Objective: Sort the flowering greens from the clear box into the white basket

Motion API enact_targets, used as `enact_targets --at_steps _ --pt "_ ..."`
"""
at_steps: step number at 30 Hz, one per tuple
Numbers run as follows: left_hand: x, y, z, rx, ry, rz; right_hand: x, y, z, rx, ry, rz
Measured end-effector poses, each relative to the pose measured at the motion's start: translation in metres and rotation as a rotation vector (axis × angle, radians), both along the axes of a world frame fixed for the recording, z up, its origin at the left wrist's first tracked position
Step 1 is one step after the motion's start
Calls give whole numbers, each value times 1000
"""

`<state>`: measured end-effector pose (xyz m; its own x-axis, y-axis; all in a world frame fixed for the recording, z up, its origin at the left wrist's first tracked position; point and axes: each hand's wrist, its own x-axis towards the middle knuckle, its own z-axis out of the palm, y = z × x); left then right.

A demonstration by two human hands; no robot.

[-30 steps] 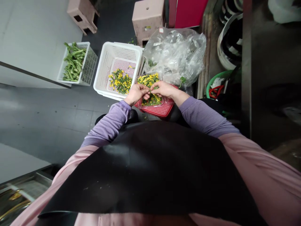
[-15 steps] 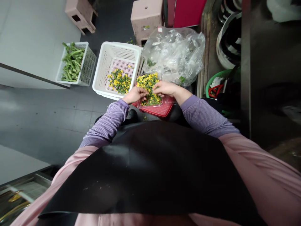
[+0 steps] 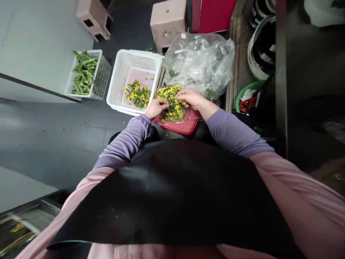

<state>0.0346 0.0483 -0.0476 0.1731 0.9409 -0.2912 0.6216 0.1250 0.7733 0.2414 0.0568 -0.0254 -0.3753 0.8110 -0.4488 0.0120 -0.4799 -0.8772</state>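
Observation:
A clear plastic tray (image 3: 161, 122) full of small green buds with yellow flowers (image 3: 172, 112) rests on a red stool-like surface (image 3: 185, 126). My left hand (image 3: 157, 108) reaches over the tray's left side, thumb and fingers pinched together. From the right, my right hand (image 3: 188, 98) is closed at the flowers, its fingertips pinched. Whatever lies between the fingertips of either hand is too small to make out. Left of the tray, a white plastic basket (image 3: 113, 82) holds more of the yellow-flowered buds (image 3: 137, 94).
A large clear plastic bag (image 3: 202, 57) with some greens lies behind the tray. A smaller white basket (image 3: 101, 81) of thick green stalks (image 3: 84, 72) stands far left. Pink stools (image 3: 168, 21) are at the back. A green tub (image 3: 238, 97) and stacked buckets (image 3: 254, 59) line the right.
My left hand has shifted slightly, its fingers still over the flowers. My right hand has changed its finger pose a little and stays at the tray's right side.

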Motion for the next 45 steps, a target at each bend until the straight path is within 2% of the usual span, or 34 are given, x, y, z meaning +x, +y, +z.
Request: enact_targets --at_steps 2,5,8,11,14,18,22,25,28,31,33,35,39,42,45 --pt "0 -1 13 -102 -214 162 -4 -2 -6 85 -112 42" --pt "6 -7 28 -196 -412 281 -9 -10 -9 148 -190 190" --pt "14 -15 36 -233 -502 326 -10 -16 -6 155 -256 295" --pt "18 -20 37 -268 -493 298 -8 -17 -2 201 -345 313" --pt "18 -21 38 -278 -405 195 -6 -13 0 304 -396 309" --pt "16 -16 44 -206 -282 49 -7 -8 0 427 -434 312" --pt "13 -8 49 -189 -218 -67 -6 -8 1 476 -425 299" --pt "12 -8 42 -200 -174 -78 -2 -6 1 444 -325 280" --pt "14 -16 26 -211 114 -189 3 -2 4 299 -188 154" --pt "21 -26 7 -74 528 -308 7 2 10 162 -37 8" --pt "26 -29 -4 -8 745 -270 7 3 16 92 32 -15" --pt "32 -29 -11 -16 865 -230 6 2 21 20 64 2" --pt "39 -25 -13 -23 866 -238 3 -4 21 -58 36 6" --pt "41 -32 -3 -34 808 -149 0 -9 10 27 -219 52" --pt "43 -47 9 -28 729 -87 -6 -13 -1 136 -471 165"
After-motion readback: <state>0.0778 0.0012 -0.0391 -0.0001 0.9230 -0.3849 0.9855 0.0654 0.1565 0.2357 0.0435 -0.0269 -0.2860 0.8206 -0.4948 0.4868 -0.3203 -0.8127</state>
